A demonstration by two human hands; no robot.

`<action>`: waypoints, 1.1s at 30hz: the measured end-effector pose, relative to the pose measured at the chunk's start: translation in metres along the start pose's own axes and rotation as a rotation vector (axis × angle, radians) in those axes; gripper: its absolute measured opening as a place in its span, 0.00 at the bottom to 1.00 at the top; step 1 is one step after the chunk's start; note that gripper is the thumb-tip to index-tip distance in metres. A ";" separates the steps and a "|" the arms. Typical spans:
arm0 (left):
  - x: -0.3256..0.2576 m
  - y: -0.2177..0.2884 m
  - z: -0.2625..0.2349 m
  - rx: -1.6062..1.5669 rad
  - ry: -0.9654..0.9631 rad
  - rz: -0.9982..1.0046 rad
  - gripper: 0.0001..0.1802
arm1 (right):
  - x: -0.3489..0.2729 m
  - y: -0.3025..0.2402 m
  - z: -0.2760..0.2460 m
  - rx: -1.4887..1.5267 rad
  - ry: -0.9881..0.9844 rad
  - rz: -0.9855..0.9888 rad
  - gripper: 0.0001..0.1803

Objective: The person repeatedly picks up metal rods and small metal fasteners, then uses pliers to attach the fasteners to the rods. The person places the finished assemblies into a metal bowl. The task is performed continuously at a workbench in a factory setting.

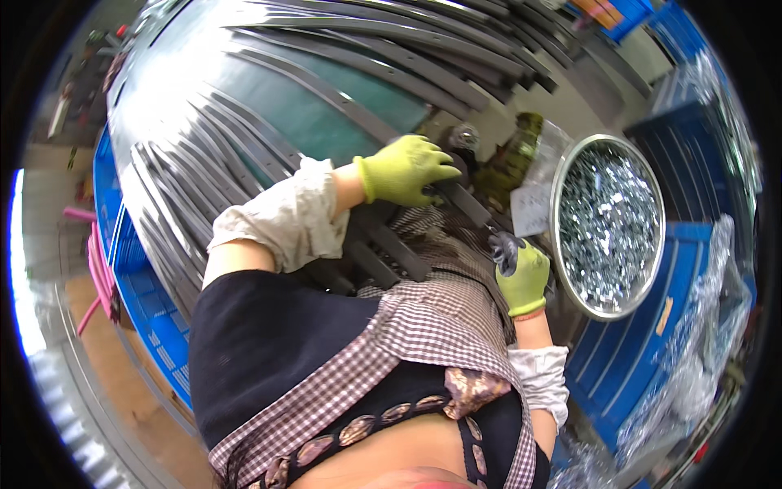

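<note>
My left hand (410, 171), in a yellow-green glove, is closed around a long, dark grey flat strip (464, 202) near its end. Beside that strip's end is my right hand (521, 275), gloved alike with dark fingertips. Its fingers are bent together, and whatever they pinch is too small to make out. More dark strips (375, 265) lie across my lap under the left forearm. Just right of the right hand stands a round metal bowl (556, 232) filled with small shiny metal pieces (607, 228).
Many long dark strips (350, 49) fan over a green-topped table (309, 122) ahead and left. Blue crates stand at the left (151, 326) and right (603, 359), with clear plastic wrap (692, 350) over the right one. A paper tag (529, 210) sits by the bowl.
</note>
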State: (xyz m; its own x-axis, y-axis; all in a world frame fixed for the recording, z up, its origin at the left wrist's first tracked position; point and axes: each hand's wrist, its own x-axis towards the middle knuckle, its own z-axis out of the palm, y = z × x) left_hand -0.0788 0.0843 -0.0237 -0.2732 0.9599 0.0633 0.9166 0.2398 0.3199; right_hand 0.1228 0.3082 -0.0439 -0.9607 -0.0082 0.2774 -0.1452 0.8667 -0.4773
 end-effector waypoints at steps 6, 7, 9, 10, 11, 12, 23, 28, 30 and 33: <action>-0.005 -0.005 -0.007 -0.087 -0.070 -0.010 0.30 | 0.002 0.001 0.002 -0.047 -0.030 -0.105 0.11; -0.004 -0.005 -0.008 -0.123 -0.098 -0.003 0.30 | 0.001 0.006 -0.007 -0.081 -0.030 -0.114 0.12; -0.006 -0.004 -0.007 -0.113 -0.052 0.000 0.30 | -0.001 0.014 -0.034 -0.133 -0.031 -0.146 0.12; -0.006 -0.007 -0.005 -0.102 -0.024 0.014 0.30 | -0.005 0.023 -0.043 -0.032 -0.040 0.011 0.12; -0.005 -0.007 -0.008 -0.090 0.001 0.030 0.30 | -0.008 0.033 -0.052 -0.045 0.007 0.095 0.12; -0.007 -0.005 -0.013 -0.099 -0.076 0.012 0.30 | -0.013 0.047 -0.059 -0.105 0.032 0.233 0.11; -0.065 0.043 -0.107 -0.224 -0.545 -0.134 0.25 | -0.031 0.154 -0.079 -0.535 -0.125 0.646 0.34; -0.015 -0.032 -0.094 0.145 0.104 -0.282 0.28 | -0.023 0.147 -0.083 -0.381 -0.025 0.691 0.12; -0.009 -0.061 -0.060 0.327 0.222 -0.360 0.31 | -0.023 0.138 -0.079 -0.375 -0.002 0.677 0.14; -0.007 -0.074 -0.037 0.396 0.257 -0.404 0.34 | -0.033 0.135 -0.061 -0.412 -0.027 0.530 0.29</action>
State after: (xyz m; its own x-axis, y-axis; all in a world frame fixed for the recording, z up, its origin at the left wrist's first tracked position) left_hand -0.1558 0.0540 -0.0128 -0.6377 0.7280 0.2516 0.7513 0.6599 -0.0054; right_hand 0.1496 0.4555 -0.0666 -0.8838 0.4626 0.0696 0.4444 0.8767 -0.1839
